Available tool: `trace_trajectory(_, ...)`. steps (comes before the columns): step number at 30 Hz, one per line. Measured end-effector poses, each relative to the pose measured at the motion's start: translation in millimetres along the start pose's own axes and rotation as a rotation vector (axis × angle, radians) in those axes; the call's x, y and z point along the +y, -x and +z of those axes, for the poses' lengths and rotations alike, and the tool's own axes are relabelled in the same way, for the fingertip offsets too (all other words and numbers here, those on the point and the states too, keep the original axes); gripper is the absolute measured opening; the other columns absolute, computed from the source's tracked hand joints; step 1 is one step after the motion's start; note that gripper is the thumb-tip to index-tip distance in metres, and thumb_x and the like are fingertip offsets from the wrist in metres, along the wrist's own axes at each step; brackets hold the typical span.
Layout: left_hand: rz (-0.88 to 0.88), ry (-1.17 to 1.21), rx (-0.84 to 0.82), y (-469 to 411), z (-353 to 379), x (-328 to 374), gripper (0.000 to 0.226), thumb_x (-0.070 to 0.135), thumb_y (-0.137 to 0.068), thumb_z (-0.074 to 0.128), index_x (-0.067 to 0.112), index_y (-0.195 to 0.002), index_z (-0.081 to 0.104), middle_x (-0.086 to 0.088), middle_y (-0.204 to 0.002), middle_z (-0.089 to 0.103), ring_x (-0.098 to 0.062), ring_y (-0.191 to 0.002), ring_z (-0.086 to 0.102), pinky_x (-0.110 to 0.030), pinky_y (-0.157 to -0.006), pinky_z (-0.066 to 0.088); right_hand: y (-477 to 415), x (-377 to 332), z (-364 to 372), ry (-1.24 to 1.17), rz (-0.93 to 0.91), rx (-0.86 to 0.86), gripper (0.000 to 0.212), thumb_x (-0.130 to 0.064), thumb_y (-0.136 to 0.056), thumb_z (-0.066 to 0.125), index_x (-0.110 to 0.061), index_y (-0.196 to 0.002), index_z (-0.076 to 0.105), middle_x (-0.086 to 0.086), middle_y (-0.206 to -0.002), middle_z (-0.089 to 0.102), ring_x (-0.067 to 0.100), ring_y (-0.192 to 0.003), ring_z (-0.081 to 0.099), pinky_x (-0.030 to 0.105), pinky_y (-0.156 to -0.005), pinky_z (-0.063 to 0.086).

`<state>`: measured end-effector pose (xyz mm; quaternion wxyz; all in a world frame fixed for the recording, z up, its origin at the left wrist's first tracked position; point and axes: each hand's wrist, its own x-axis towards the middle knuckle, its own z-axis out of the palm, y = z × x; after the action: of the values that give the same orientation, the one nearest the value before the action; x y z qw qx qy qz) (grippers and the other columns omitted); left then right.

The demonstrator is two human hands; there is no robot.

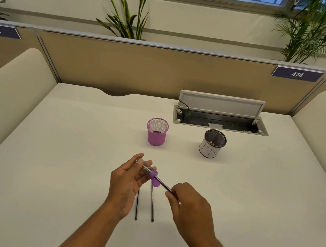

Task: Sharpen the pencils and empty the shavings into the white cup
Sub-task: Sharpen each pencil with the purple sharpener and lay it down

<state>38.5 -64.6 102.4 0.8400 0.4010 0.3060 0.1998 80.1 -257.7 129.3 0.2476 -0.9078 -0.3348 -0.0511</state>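
Mid-sharpening, by the look of it: left hand (pixel 128 182) wrapped around the clear barrel of the sharpener (pixel 148 169), fingers curled over it and thumb side underneath, purple cap end pointing toward the right hand (pixel 191 206). Right hand pinched closed on a dark pencil (pixel 165 186), tip already seated in the sharpener's purple end, both held just above the desk (pixel 72 153). Best done by keeping the pencil in line with the sharpener's bore, no bending at the mouth, and turning with light inward pressure; too much push probably snaps the lead. Sharpener better kept level or cap end slightly raised so shavings collect in the barrel and not on the desk. Grip on the barrel firm but clear of the purple flap (pixel 155 183) hanging at the cap, since a knock there could let shavings spill. Two more pencils (pixel 151 204) lying side by side directly below the sharpener, partly hidden by the left hand, probably next in line. White cup (pixel 212 144) beyond the sharpener and to its right, well apart, upright, a few yellowish bits at its bottom. Purple mesh cup (pixel 157 132) straight beyond the sharpener, nearer than the white one, so worth aiming carefully at emptying time.
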Motion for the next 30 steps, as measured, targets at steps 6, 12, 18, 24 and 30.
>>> trace_trajectory(6,0.001,0.016,0.050,0,3,-3,0.041,0.025,-0.087,0.076,0.010,-0.124,0.071,-0.021,-0.114,0.081,-0.043,-0.102,0.079,-0.037,-0.078,0.067,1,-5,3,0.177,-0.104,0.048,0.028,-0.029,-0.092,0.070,-0.016,-0.071,0.057,-0.003,-0.062,0.051,0.018,-0.054,0.039,0.029,-0.044,0.029)
trace_trajectory(12,0.002,0.036,-0.071,-5,1,7,0.041,0.024,-0.093,0.070,0.008,-0.131,0.068,-0.021,-0.123,0.078,-0.042,-0.111,0.077,-0.042,-0.084,0.066,-11,-11,-8,-1.190,0.867,-0.422,0.029,-0.027,-0.097,0.068,-0.005,-0.078,0.074,0.007,-0.061,0.058,0.014,-0.042,0.030,0.024,-0.044,0.023)
trace_trajectory(18,-0.001,0.016,-0.060,-7,3,8,0.030,0.017,-0.104,0.062,0.010,-0.133,0.067,-0.017,-0.124,0.079,-0.040,-0.112,0.077,-0.041,-0.083,0.067,-15,-14,-7,-0.698,0.580,-0.206,0.028,-0.042,-0.075,0.085,-0.024,-0.083,0.065,0.001,-0.070,0.070,0.006,-0.051,0.054,0.021,-0.048,0.042)
trace_trajectory(24,0.018,-0.003,0.041,-5,7,2,0.027,0.017,-0.102,0.065,0.012,-0.127,0.071,-0.019,-0.107,0.081,-0.037,-0.097,0.081,-0.036,-0.077,0.067,-10,-2,5,0.068,-0.095,0.115,0.025,-0.027,-0.088,0.079,-0.017,-0.075,0.060,-0.004,-0.067,0.054,0.019,-0.052,0.047,0.032,-0.041,0.044)
trace_trajectory(30,0.041,-0.012,-0.008,-7,12,9,0.025,0.016,-0.106,0.061,0.013,-0.129,0.071,-0.019,-0.109,0.080,-0.033,-0.098,0.080,-0.034,-0.079,0.066,-15,-13,5,-0.786,0.476,-0.170,0.031,-0.035,-0.092,0.074,-0.012,-0.072,0.068,0.001,-0.059,0.065,0.010,-0.042,0.038,0.026,-0.045,0.033)
